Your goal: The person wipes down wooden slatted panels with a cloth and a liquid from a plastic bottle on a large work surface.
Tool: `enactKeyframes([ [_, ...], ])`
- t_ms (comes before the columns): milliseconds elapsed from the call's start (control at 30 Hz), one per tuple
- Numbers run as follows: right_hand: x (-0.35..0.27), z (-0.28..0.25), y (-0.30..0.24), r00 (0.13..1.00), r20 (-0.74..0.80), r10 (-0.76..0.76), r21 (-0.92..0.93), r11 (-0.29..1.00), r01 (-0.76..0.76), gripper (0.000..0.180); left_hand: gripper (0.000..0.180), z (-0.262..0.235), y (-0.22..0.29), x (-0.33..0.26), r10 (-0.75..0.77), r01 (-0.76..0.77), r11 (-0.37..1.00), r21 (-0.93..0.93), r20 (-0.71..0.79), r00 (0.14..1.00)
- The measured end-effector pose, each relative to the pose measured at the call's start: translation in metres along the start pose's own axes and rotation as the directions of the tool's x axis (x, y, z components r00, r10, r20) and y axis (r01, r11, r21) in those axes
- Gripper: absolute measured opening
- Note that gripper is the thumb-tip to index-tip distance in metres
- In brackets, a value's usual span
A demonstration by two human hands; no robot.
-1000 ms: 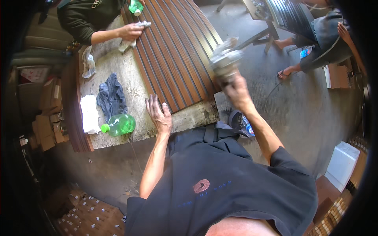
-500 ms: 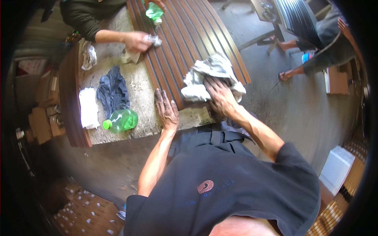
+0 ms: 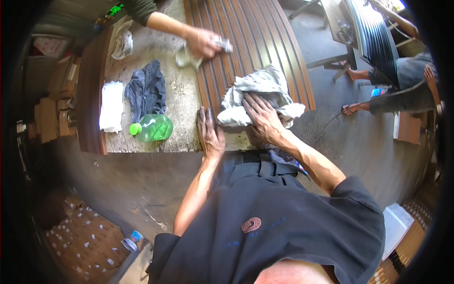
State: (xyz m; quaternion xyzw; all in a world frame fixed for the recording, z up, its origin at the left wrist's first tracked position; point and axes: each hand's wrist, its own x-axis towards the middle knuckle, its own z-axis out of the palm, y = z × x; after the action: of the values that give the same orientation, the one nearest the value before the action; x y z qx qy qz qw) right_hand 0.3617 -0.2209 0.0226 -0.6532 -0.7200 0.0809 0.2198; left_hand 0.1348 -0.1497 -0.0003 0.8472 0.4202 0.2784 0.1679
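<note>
A brown grooved wooden panel [image 3: 241,42] lies on the worktable [image 3: 182,111] in front of me. My right hand [image 3: 264,119] presses a crumpled, stained white rag [image 3: 262,81] onto its near end, fingers over the cloth and thumb hidden. Beside the panel's near left corner, my left hand [image 3: 211,136] rests flat with its fingers stretched out and nothing in it. Dark smudges cover the fingers of both hands. From the far left reaches another person's hand [image 3: 203,42], blurred, holding a small whitish cloth [image 3: 223,44] against the panel's left side.
Left on the table are a green bottle [image 3: 153,128] lying on its side, a dark crumpled cloth [image 3: 145,87] and a folded white cloth [image 3: 111,106]. A second brown panel [image 3: 92,94] stands along the table's left edge. Another person sits at the far right by a dark ribbed panel [image 3: 376,38].
The whole view has shifted, moving the table contents rightward. The other person's cloth is farther in on the panel, and their green bottle has left view. My hands keep nearly the same places.
</note>
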Motion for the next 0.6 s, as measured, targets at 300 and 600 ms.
enactKeyframes([
  [300, 0.079, 0.011, 0.025, 0.997, -0.083, -0.008, -0.006, 1.0, 0.008, 0.073, 0.063, -0.019, 0.005, 0.0, 0.064, -0.064, 0.998, 0.001, 0.031, 0.997],
  [600, 0.061, 0.006, -0.028, 0.995, 0.043, -0.085, 0.024, 0.996, 0.084, 0.068, 0.05, -0.013, -0.001, -0.011, 0.042, -0.043, 0.999, 0.016, 0.017, 0.999],
])
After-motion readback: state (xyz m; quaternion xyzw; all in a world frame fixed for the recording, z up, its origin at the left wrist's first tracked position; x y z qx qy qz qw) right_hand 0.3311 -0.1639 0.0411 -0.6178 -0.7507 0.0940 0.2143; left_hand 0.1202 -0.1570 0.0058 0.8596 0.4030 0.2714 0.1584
